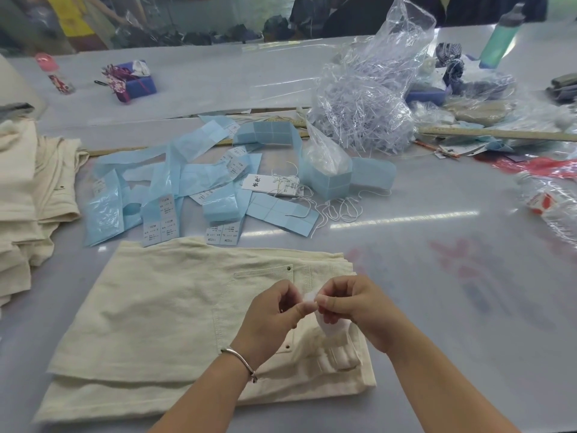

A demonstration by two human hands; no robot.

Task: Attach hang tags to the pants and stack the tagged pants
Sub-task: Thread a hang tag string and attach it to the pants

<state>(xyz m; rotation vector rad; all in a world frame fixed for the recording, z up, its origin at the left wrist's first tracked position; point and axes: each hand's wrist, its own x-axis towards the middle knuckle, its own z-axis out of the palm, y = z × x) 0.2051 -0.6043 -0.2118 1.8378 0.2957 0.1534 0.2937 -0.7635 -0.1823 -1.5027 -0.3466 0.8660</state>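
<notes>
A folded pair of cream pants lies flat on the table in front of me, waistband to the right. Just above its pocket area, my left hand and my right hand meet, fingertips pinched together on a small white hang tag. The tag's upper part is hidden between my fingers. Further back lie one white hang tag with black print, loose white strings and several light blue sticker strips. A stack of cream pants sits at the left edge.
A clear plastic bag of pale strings stands at the back right, beside a wooden ruler. A green bottle, a blue box and a pink bottle sit farther back. Crumpled plastic with a red-and-white pack lies at right.
</notes>
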